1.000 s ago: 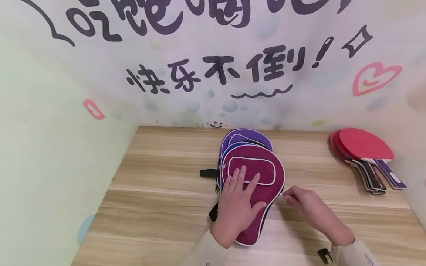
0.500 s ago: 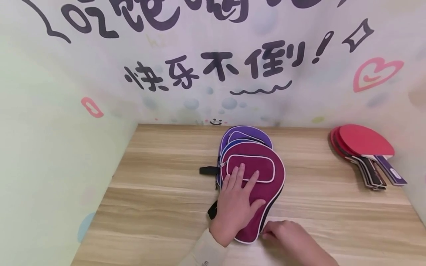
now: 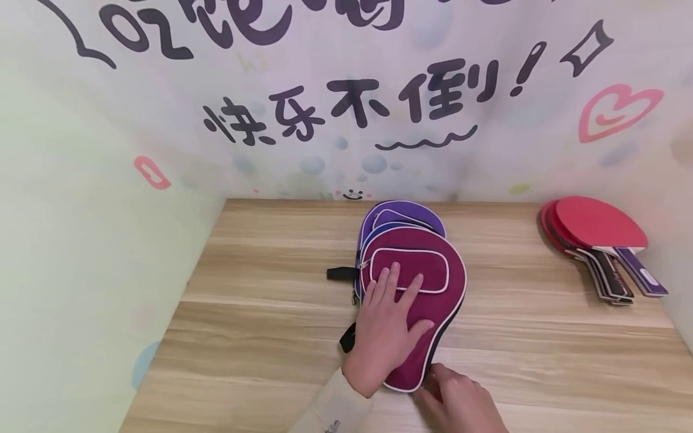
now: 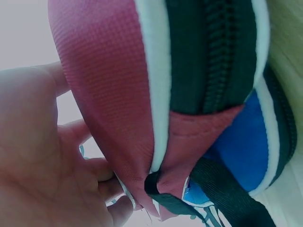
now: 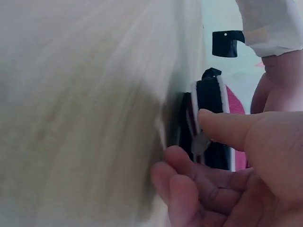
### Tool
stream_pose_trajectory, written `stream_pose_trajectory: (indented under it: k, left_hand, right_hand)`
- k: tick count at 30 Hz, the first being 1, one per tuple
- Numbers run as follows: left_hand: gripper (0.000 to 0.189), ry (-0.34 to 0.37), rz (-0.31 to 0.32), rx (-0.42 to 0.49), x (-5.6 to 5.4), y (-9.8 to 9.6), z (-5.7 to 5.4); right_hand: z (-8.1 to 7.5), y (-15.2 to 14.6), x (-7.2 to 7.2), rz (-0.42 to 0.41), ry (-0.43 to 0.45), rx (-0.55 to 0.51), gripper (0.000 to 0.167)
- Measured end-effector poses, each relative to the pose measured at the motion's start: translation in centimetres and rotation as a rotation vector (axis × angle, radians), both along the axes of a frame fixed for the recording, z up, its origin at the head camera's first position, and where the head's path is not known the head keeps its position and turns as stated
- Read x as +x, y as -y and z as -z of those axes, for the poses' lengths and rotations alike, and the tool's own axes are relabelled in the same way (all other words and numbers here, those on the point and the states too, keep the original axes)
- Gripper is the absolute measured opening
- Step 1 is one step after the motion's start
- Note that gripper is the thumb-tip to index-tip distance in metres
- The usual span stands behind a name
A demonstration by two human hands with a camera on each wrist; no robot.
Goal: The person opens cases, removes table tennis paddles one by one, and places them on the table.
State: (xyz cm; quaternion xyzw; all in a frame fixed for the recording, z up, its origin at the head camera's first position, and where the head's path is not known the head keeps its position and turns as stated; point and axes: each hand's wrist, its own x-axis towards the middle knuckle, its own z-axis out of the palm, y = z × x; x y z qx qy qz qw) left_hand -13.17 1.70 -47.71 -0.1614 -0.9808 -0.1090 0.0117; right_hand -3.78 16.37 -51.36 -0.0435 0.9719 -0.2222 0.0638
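A maroon table tennis bat case (image 3: 428,313) with white piping lies on top of a blue case (image 3: 391,226) and a purple case (image 3: 406,209). My left hand (image 3: 387,328) rests flat on the maroon case, fingers spread over its pocket; the left wrist view shows the case's black zip (image 4: 220,52) from the side. Beside the narrow handle end, my right hand (image 3: 462,400) has its fingers curled. In the right wrist view, a greyish zipper pull (image 5: 201,143) shows between thumb and fingers at the case's black zip band. Part of that grip is hidden from the head view.
Several red table tennis bats (image 3: 601,225) lie stacked at the right rear of the wooden table (image 3: 260,313). Black straps (image 3: 343,273) stick out left of the cases. A printed wall (image 3: 303,174) stands behind the table.
My right hand has moved down the maroon case's right edge with the zipper pull, from the wide part to the handle end, and has turned there. The left hand has stayed in place.
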Motion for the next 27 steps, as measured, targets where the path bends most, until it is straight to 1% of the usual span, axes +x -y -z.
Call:
stream_pose_trajectory:
  k: [4,6,8,12,14,16,19,20,22,26,27]
  left_hand:
    - [0.076,0.000,-0.001,0.003,0.1,0.0,0.0]
    - [0.076,-0.001,0.001,0.008,0.1,0.0,0.0]
    - [0.075,-0.003,0.006,0.017,0.0,-0.1,0.0]
    - [0.075,0.002,0.006,0.012,0.1,0.0,0.0]
    - [0.075,0.002,0.001,0.003,0.1,0.0,0.0]
    - [0.076,-0.003,-0.005,-0.013,0.1,-0.1,0.0]
    - [0.077,-0.016,-0.011,-0.033,0.0,-0.3,0.2]
    - [0.077,-0.021,-0.013,-0.039,-0.1,-0.4,0.2]
    - [0.078,-0.029,-0.019,-0.051,-0.1,-0.5,0.3]
    - [0.078,-0.035,-0.018,-0.049,0.0,-0.7,0.4]
    - [0.077,-0.034,-0.016,-0.046,0.0,-0.7,0.4]
  right_hand:
    - [0.6,0.1,0.2,-0.022,-0.004,-0.069,0.028]
    - [0.9,0.1,0.3,-0.031,-0.021,-0.090,0.028]
    - [1.2,0.1,0.5,-0.040,-0.052,-0.082,0.025]
    - [1.3,0.4,1.0,-0.069,-0.107,-0.008,0.020]
    - [1.2,0.9,1.2,-0.094,-0.089,0.028,0.020]
    - [1.3,1.6,1.5,-0.122,-0.101,0.056,0.022]
    - [1.3,2.9,1.8,-0.169,-0.114,0.050,0.027]
    - [1.4,3.4,1.8,-0.182,-0.143,0.051,0.029]
    - [1.5,4.3,1.8,-0.211,-0.159,0.035,0.032]
    - [1.4,5.0,1.4,-0.239,-0.134,0.009,0.035]
    - [1.3,5.0,1.4,-0.243,-0.114,-0.006,0.035]
